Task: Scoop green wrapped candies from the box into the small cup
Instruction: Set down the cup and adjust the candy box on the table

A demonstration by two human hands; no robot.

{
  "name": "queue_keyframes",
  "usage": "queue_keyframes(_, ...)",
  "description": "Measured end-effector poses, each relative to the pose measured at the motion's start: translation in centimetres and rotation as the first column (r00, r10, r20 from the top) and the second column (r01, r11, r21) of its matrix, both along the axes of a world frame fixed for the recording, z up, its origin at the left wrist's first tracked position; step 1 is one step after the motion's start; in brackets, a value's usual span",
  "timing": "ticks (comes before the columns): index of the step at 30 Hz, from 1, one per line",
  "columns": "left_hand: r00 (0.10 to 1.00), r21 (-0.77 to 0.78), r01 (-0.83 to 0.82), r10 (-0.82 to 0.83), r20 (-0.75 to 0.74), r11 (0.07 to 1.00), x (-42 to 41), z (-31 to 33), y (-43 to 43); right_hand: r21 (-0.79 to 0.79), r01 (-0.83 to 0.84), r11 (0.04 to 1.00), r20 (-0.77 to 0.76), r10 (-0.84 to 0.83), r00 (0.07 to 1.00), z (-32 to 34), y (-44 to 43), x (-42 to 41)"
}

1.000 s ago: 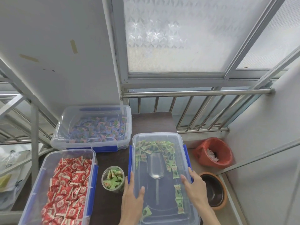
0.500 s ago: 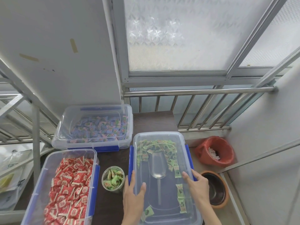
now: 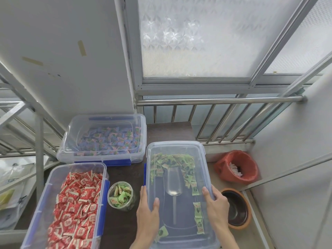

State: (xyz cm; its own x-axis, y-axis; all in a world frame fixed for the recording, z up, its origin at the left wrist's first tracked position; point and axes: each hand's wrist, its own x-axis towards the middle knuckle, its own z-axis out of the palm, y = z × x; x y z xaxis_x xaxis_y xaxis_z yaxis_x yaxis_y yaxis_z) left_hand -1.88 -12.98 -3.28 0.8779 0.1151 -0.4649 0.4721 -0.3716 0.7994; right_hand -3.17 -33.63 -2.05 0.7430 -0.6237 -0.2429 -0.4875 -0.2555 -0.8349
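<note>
Both hands rest flat on the clear lid (image 3: 177, 150), the left hand (image 3: 147, 211) at its left edge and the right hand (image 3: 216, 203) at its right edge, holding nothing else. Between them under the lid lies the scoop (image 3: 173, 184), handle toward the person along the box's (image 3: 206, 169) long axis, with green candies (image 3: 172, 159) heaped at the far end. Left of the left hand, just beside the box, stands the small cup (image 3: 121, 195), so I judge that hand nearer it.

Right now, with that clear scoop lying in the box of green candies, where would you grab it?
By its thin handle, coming down from above at the near end. The scoop lies flat with its bowl pointing away into the green candies and its handle toward the person. The lid looks to be still on the box, both hands resting on it, so it likely comes off first.
</note>
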Motion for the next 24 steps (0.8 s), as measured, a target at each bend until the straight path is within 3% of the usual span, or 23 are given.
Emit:
queue_keyframes(11,0.989,0.045,-0.007,0.013,-0.147,0.999,1.0,0.2,-0.6,-0.077,-0.012,0.997,-0.099,0.004,0.995,-1.5,0.1,0.7)
queue_keyframes(17,0.990,0.017,-0.022,0.024,-0.136,1.000,0.7,0.0,-0.3,-0.013,-0.007,1.000,-0.173,0.005,0.985,-2.3,0.4,0.3)
queue_keyframes(20,0.984,0.022,-0.051,0.054,-0.168,0.998,0.5,0.1,0.0,0.070,0.036,0.997,-0.216,-0.020,0.976,-1.0,-0.2,0.5)
queue_keyframes(24,0.918,-0.031,-0.242,0.219,-0.331,0.970,0.8,0.0,0.5,0.448,0.141,0.883,-0.278,-0.012,0.960,0.8,-2.5,1.3)
